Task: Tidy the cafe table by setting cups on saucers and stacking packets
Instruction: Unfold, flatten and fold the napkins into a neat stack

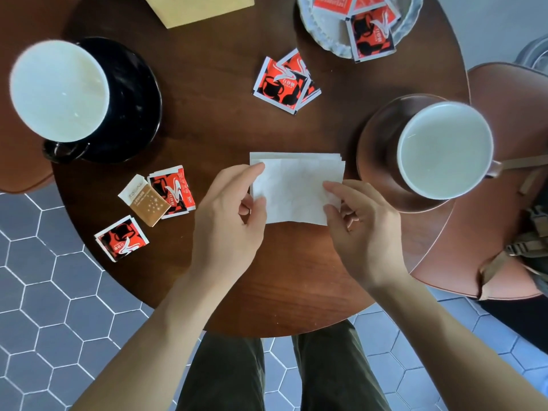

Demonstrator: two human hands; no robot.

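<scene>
My left hand (pixel 228 209) and my right hand (pixel 358 223) both pinch a folded white napkin (pixel 296 185), one at each lower corner, just above the round dark wooden table (pixel 213 120). A black cup (pixel 59 90) stands on a black saucer (pixel 142 93) at the left. A brown cup (pixel 444 149) stands on a brown saucer (pixel 376 134) at the right. Red-and-black sugar packets lie loose: two overlapping in the middle (pixel 281 84), one (pixel 175 188) under a gold packet (pixel 146 203) at the left, and one (pixel 121 238) near the table's edge.
A scalloped grey dish (pixel 323 31) at the back right holds several red packets (pixel 370 34). A tan box (pixel 195 7) sits at the back edge. A brown chair seat (pixel 504 114) with a bag strap stands to the right. Grey hexagon floor tiles lie below.
</scene>
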